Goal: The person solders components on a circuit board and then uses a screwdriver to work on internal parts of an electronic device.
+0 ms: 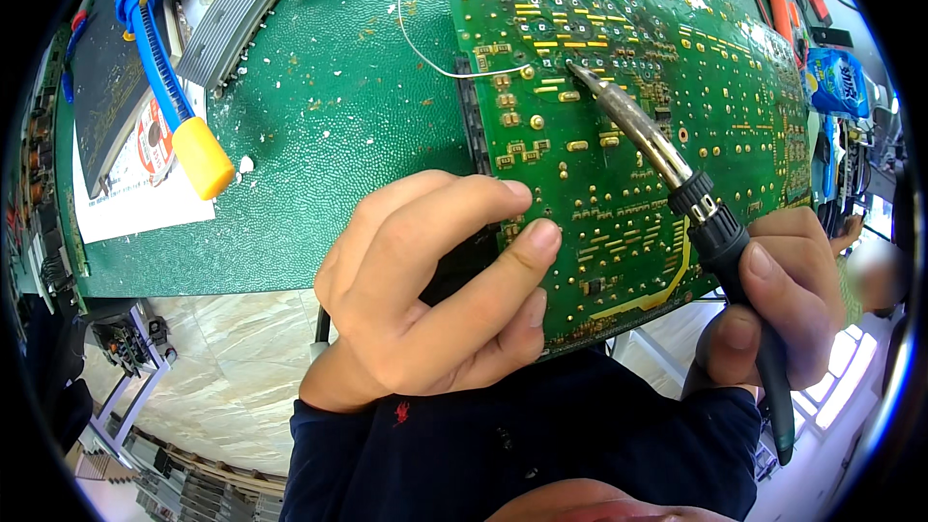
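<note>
Circuit board [619, 174]: set across desk [319, 87] near edge. Soldering iron [698, 201]: clasped in right hand [788, 295], slanted over board. Left hand [411, 295]: fingers bent, parted, at board's left edge; grip unclear.

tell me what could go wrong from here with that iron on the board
The soldering iron's tip is right by closely spaced pads on the circuit board, so a small slip might bridge or overheat neighbours. The bare left grip is at the board's edge; if hot, the iron could burn it should it swing that way. The thin wire reaching over the board might snag.
</note>
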